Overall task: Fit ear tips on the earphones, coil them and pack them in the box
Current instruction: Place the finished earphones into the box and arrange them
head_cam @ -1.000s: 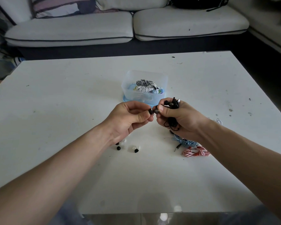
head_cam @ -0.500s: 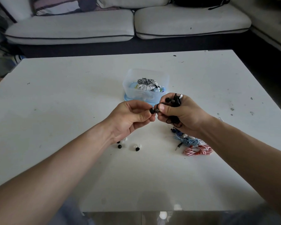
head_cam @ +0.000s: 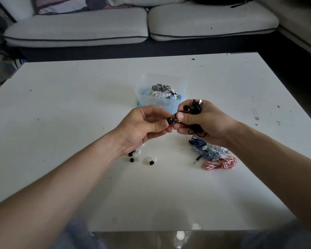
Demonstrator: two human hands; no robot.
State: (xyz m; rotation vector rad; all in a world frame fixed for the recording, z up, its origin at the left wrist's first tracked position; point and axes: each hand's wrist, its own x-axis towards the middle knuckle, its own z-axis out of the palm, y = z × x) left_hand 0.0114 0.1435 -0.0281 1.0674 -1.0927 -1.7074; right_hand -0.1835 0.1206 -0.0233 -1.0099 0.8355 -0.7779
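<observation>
One black ear tip point(head_cam: 169, 120) is pinched in the left hand point(head_cam: 144, 126), fingers point(head_cam: 160, 125) curled, thumb over index. It touches the nozzle end of a black earbud point(head_cam: 175, 120). Can't tell if the tip is seated on the bud or only butted against it.

Right hand point(head_cam: 203, 121) pinches the bud between thumb and index. Its other fingers curl round the rest of the black earphones point(head_cam: 196, 108), a loose wad of cable. Second bud and plug poke out the top; a loop hangs below the palm.

Both hands are held above the tabletop point(head_cam: 79, 108), just in front of the box point(head_cam: 147, 103). Box is translucent, open, and already holds several coiled sets point(head_cam: 161, 89).

Under the left wrist: spare ear tips point(head_cam: 132, 160), black and white, scattered. Under the right wrist: blue earphones point(head_cam: 203, 150) and red-white earphones point(head_cam: 221, 163), tangled, uncoiled, on the tabletop.

Step, my read: fitting a tip on the black set; coiling and packing not yet done.

Risks:
- The tip is small and soft. Pushed off-axis, it could fold or pop out of the fingers, then roll in among the spares or off the edge.
- A half-seated tip could drop off during coiling.
- The cable wad is loosely held, so the hanging loop may snag the blue set below when the hand lifts.
</observation>
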